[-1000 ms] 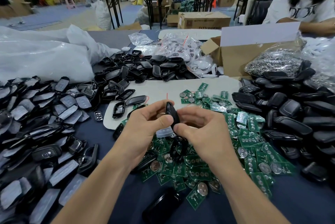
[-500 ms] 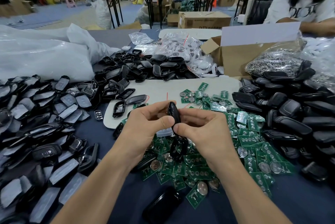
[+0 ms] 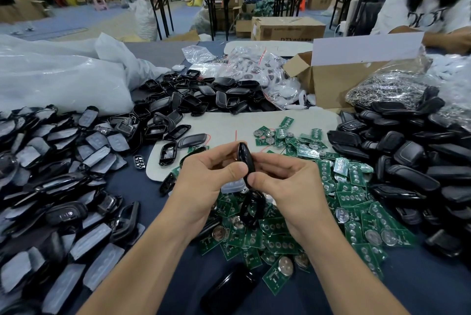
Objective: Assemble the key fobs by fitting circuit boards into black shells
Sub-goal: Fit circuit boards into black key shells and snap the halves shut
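Note:
A black key fob shell (image 3: 245, 161) stands edge-on at the middle of the view, pinched between both hands. My left hand (image 3: 206, 182) grips it from the left with thumb and fingers. My right hand (image 3: 285, 184) grips it from the right. What is inside the shell is hidden. Under the hands lies a spread of green circuit boards (image 3: 275, 235) with round coin cells. Another black shell (image 3: 251, 209) rests on the boards just below the hands.
Heaps of black shells lie at the left (image 3: 51, 187), back middle (image 3: 204, 98) and right (image 3: 413, 161). A cardboard box (image 3: 331, 80) and plastic bags (image 3: 51, 77) stand behind. A person in a white shirt (image 3: 420, 14) sits at the far right. A black shell (image 3: 229, 289) lies near the front edge.
Both hands keep the same pinch on the black shell. It has shifted only slightly; nothing was picked up or let go.

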